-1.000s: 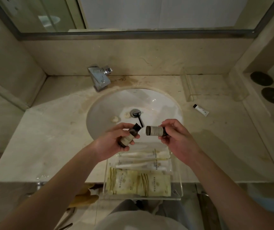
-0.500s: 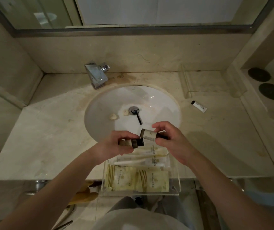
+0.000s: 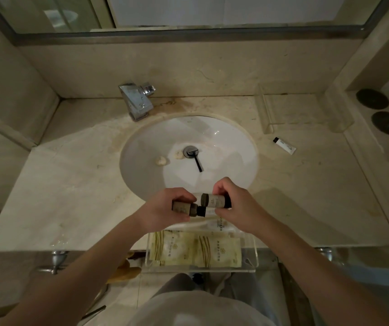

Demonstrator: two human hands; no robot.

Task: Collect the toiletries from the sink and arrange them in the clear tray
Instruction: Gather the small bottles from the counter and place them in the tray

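**Ana:** While both hands hover over the near rim of the white oval sink basin [image 3: 224, 137], each one grips a small bottle. The left hand [image 3: 165, 211] is closed round a brown cylindrical bottle with a black cap [image 3: 187, 208], cap pointing right.

**Ben:** And the right hand [image 3: 238, 205] pinches a pale-labelled bottle with a dark base [image 3: 214, 200], lying crosswise too, just above the other. The two look to be touching, cap to end.

**Ana:** Where's the target?

**Ben:** Straight below and towards the body: the clear acrylic tray [image 3: 251, 257], holding flat cream sachets [image 3: 196, 251] and white wrapped packets [image 3: 221, 225]. Both bottles' long axes run left-right, matching the tray's long side, so I'd judge a plain lowering places them.

**Ana:** Neither hand is nearer; both sit over the tray's far edge. A small white tube with a black cap [image 3: 284, 145] lies on the beige marble counter [image 3: 71, 184], well off right.
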